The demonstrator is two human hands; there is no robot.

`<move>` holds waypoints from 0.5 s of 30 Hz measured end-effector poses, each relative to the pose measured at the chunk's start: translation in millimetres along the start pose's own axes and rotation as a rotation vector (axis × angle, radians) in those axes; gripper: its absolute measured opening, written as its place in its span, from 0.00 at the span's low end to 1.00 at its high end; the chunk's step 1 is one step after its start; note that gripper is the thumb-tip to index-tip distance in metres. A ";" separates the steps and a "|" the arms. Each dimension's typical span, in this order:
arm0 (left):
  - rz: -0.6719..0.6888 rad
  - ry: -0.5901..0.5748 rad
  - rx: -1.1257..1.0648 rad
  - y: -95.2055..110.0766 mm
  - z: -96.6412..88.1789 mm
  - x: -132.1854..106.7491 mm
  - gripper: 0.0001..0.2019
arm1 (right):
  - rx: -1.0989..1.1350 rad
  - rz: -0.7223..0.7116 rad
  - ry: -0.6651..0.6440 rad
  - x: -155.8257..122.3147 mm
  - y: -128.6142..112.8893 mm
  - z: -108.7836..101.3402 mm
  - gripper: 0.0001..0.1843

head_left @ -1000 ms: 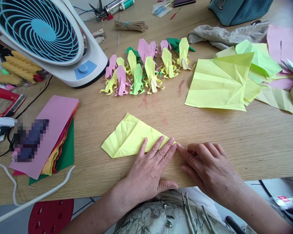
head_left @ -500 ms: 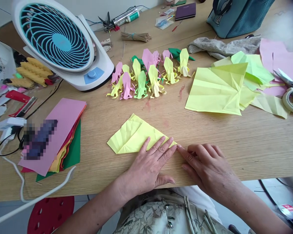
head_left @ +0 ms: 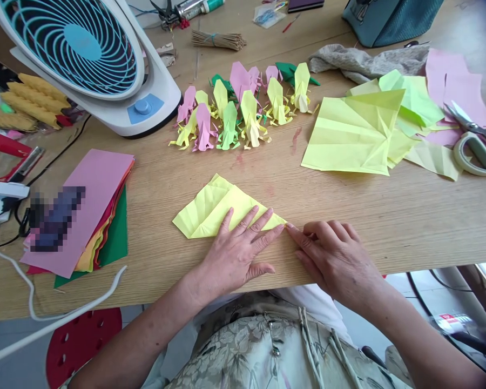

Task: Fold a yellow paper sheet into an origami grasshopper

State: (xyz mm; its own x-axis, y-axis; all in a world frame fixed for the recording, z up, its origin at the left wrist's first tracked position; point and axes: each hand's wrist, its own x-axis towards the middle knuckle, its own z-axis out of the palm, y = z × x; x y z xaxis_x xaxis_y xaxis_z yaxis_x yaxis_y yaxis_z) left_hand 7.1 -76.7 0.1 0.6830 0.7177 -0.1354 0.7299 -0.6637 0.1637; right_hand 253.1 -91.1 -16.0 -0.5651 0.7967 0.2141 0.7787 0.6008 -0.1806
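A folded sheet of yellow paper (head_left: 202, 213) lies on the table in front of me, tapering to a point at its right end. My left hand (head_left: 237, 248) rests flat and open across its right part, fingers spread over the paper. At the narrow tip, my right hand (head_left: 332, 254) has its index fingertip on the corner, while its other fingers are curled in and closed. Whatever lies under that fingertip is hidden. Beyond the paper stand several small folded paper figures (head_left: 249, 116) in yellow, pink and green.
Creased yellow sheets (head_left: 348, 135) lie at the right, near scissors (head_left: 470, 125) and a tape roll (head_left: 470, 156). A fan (head_left: 146, 108) stands at the back left. Coloured paper (head_left: 93, 200) is stacked at the left, behind a white cable (head_left: 85, 310). A blue bag (head_left: 392, 24) sits far back.
The whole view has shifted, so the table and its things appear higher and slightly further left. Both hands keep nearly the same place on the yellow paper.
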 end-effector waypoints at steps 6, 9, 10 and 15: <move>0.006 -0.015 -0.028 -3.3 -1.3 -2.1 0.39 | -0.022 0.007 -0.022 -0.2 -1.6 -1.6 0.22; 0.012 -0.018 -0.048 -3.4 -3.9 -2.0 0.37 | -0.036 0.012 -0.021 0.0 -2.1 -1.8 0.22; 0.013 -0.018 -0.052 -3.3 -4.7 -2.0 0.36 | -0.040 0.013 -0.023 -0.1 -2.2 -1.6 0.22; -0.005 -0.009 -0.039 -7.3 -6.8 -5.5 0.34 | -0.047 0.021 -0.037 -0.8 -2.6 -1.4 0.23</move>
State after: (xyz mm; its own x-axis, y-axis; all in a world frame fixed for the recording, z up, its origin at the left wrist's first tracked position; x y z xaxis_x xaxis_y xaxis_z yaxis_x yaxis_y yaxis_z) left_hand -2.2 -74.4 6.3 0.6800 0.7187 -0.1452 0.7315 -0.6515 0.2012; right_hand 251.9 -93.4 -14.4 -0.5577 0.8115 0.1745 0.8019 0.5810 -0.1392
